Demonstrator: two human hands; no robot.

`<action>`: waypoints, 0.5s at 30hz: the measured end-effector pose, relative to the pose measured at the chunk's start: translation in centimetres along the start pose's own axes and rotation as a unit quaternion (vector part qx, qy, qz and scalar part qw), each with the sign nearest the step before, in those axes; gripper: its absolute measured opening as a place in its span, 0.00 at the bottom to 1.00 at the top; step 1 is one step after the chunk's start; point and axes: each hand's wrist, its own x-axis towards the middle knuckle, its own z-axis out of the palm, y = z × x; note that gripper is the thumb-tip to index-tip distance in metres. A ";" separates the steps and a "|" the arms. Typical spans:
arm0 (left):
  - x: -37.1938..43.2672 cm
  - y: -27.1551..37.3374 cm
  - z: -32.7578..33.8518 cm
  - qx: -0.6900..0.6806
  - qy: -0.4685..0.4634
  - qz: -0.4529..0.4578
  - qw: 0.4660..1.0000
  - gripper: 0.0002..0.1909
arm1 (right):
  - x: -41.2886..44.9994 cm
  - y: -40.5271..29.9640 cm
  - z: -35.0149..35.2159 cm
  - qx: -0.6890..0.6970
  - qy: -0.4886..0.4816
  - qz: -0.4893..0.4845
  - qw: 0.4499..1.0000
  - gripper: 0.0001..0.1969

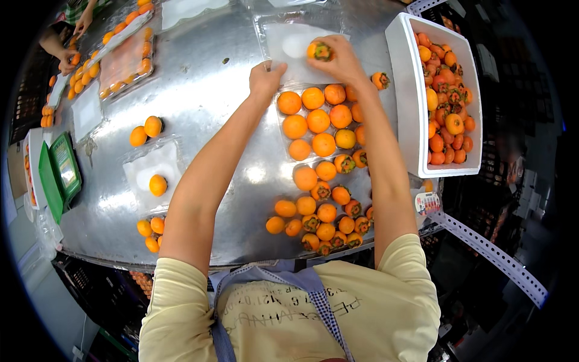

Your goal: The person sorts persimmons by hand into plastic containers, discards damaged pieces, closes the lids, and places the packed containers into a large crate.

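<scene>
My right hand (341, 61) grips an orange persimmon (313, 50), its green calyx facing up, above a clear plastic tray (260, 34) lined with a white sheet (276, 38). At this tray's near left corner is my left hand (267, 80), fingers curled and thumb out; whether it pinches the rim cannot be made out. Directly nearer to me, a second clear tray (284, 135) holds rows of persimmons (318, 121), partly covered by my right forearm. Loose persimmons (325, 212) lie between that tray and the table's front edge, some calyx up. Another persimmon (380, 80) sits beside my right wrist.
A white foam box (409, 95) full of persimmons stands at the right. Left on the metal table (239, 181) are a lined tray (135, 167) with one persimmon and a green container (63, 172). Another person's hand (67, 61) holds fruit at the far left, near filled trays (122, 68).
</scene>
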 end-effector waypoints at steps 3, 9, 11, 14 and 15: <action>0.1 -2.0 -0.4 -0.011 0.035 0.088 0.995 0.11 | -1.0 -0.3 -1.9 0.152 0.109 0.038 0.982 0.25; -3.5 -0.4 -1.3 0.026 0.028 0.183 0.982 0.11 | -7.9 -2.1 -8.3 0.245 0.240 0.164 0.925 0.24; -4.7 0.8 -2.1 0.015 0.033 0.199 0.979 0.12 | -11.0 -0.7 -8.6 0.161 0.259 0.170 0.937 0.25; -5.7 0.4 -3.9 0.009 0.071 0.188 0.980 0.12 | -14.3 -0.5 -7.8 -0.033 0.136 0.225 0.964 0.27; -5.5 0.1 -4.6 -0.038 0.064 0.201 0.977 0.12 | -14.9 -0.3 -7.2 -0.033 0.138 0.227 0.964 0.27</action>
